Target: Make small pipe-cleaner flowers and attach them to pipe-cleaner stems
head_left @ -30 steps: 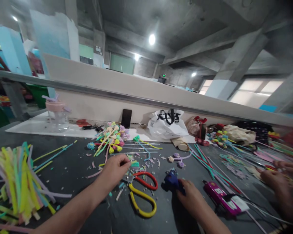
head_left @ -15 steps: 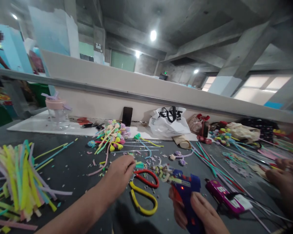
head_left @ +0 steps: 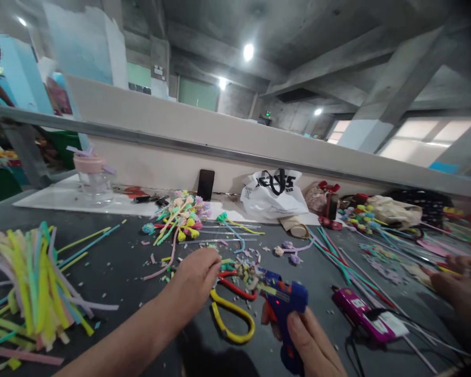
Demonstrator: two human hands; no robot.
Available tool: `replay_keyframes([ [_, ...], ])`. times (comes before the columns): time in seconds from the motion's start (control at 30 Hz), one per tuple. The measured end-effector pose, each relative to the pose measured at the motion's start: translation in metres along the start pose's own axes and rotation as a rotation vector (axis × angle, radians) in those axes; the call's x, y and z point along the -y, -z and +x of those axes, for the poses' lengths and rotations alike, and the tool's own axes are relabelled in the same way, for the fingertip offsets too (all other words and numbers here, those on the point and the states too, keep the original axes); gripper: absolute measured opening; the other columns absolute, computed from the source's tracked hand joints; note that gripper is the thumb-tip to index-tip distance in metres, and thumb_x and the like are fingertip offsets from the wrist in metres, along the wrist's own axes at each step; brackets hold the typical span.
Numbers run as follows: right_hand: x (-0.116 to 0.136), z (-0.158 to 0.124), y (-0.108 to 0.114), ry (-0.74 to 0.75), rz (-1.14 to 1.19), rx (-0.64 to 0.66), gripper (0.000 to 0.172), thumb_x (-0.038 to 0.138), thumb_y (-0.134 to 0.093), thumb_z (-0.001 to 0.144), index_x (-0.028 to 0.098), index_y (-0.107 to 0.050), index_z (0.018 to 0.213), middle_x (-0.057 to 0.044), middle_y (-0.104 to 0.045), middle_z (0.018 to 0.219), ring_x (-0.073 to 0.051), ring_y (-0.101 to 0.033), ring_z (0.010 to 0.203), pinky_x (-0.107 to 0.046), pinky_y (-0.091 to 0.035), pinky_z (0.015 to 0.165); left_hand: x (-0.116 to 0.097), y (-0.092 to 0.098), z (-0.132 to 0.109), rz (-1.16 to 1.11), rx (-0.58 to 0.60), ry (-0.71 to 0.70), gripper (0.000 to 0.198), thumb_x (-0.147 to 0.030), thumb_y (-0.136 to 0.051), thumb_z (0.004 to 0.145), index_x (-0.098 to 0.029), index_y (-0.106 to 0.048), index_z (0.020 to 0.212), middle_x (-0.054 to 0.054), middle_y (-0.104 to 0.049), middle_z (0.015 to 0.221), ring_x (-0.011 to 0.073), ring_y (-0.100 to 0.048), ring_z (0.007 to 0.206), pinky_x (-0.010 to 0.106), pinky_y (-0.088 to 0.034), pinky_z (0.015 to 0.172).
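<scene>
My right hand (head_left: 312,335) is wrapped round a blue hot glue gun (head_left: 292,301) with a red light lit on its side. The gun points left, its nozzle over small foam scraps (head_left: 245,272). Just left of it, my left hand (head_left: 201,269) is closed with its fingertips turned away; what they pinch is hidden. A bit of green (head_left: 226,263) shows beside those fingers, and I cannot tell whether they hold it. Scissors with one red and one yellow handle (head_left: 235,335) lie between my hands, their blades hidden behind my left hand.
Cut foam strips (head_left: 35,283) pile up at the left. Pipe-cleaner flowers (head_left: 182,212) are heaped at the back, near a phone (head_left: 206,185) and a white bag (head_left: 272,196). A purple power strip (head_left: 365,314) with cables lies right. Another person's hands (head_left: 455,280) work at the far right.
My right hand has brought the glue gun left, closer to my left hand. My left hand stays closed and has barely moved.
</scene>
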State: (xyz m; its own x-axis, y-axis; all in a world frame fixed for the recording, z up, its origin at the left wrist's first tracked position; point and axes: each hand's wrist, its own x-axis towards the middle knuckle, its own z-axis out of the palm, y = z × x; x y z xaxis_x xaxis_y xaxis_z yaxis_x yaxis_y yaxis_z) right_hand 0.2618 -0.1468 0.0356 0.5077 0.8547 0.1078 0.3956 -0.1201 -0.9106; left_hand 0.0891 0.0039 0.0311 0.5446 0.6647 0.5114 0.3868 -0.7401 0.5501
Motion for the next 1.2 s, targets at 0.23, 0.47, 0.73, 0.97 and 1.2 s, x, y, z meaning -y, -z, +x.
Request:
replay_keyframes([
  [0.23,0.004,0.005,-0.003,0.047,0.037,0.072,0.041,0.058,-0.047,0.077,0.021,-0.064,0.082,-0.004,-0.061,0.068,-0.017,-0.052,0.063,-0.023,-0.039,0.051,0.002,-0.002,0.000,-0.017,-0.008,0.004,0.017,-0.018,-0.040,0.086,-0.017,-0.054,0.077,0.005,-0.060,0.080,0.0161,-0.054,0.076,0.030,-0.043,0.071],
  [0.47,0.007,0.005,-0.006,0.029,0.109,0.027,0.043,0.062,-0.052,0.072,0.022,-0.067,0.079,-0.001,-0.056,0.057,-0.015,-0.046,0.049,-0.024,-0.037,0.046,0.001,-0.002,0.000,-0.010,-0.002,0.011,0.017,-0.018,-0.040,0.086,-0.018,-0.054,0.076,0.004,-0.061,0.080,0.0158,-0.054,0.075,0.029,-0.043,0.071],
  [0.73,0.000,0.006,-0.004,-0.010,0.137,0.047,0.048,0.057,-0.056,0.072,0.020,-0.064,0.102,-0.004,-0.062,0.069,-0.018,-0.055,0.065,-0.024,-0.041,0.053,0.001,-0.001,0.001,-0.003,0.021,0.023,0.018,-0.018,-0.040,0.086,-0.018,-0.053,0.074,0.002,-0.058,0.076,0.0149,-0.053,0.073,0.027,-0.041,0.068],
  [0.97,-0.008,0.007,-0.003,-0.028,0.144,0.039,0.044,0.057,-0.056,0.072,0.020,-0.065,0.095,-0.004,-0.061,0.065,-0.016,-0.052,0.061,-0.023,-0.040,0.052,0.004,-0.002,0.002,-0.017,0.023,0.017,0.018,-0.017,-0.039,0.085,-0.019,-0.053,0.075,0.001,-0.056,0.074,0.0145,-0.051,0.071,0.026,-0.039,0.067],
  [1.2,0.002,0.003,-0.002,-0.051,0.232,0.049,0.038,0.055,-0.056,0.073,0.022,-0.067,0.091,-0.004,-0.065,0.077,-0.014,-0.051,0.057,-0.023,-0.040,0.051,0.004,-0.002,0.003,-0.044,0.016,0.042,0.015,-0.015,-0.042,0.083,-0.018,-0.053,0.073,0.001,-0.057,0.073,0.0141,-0.051,0.070,0.025,-0.037,0.065],
])
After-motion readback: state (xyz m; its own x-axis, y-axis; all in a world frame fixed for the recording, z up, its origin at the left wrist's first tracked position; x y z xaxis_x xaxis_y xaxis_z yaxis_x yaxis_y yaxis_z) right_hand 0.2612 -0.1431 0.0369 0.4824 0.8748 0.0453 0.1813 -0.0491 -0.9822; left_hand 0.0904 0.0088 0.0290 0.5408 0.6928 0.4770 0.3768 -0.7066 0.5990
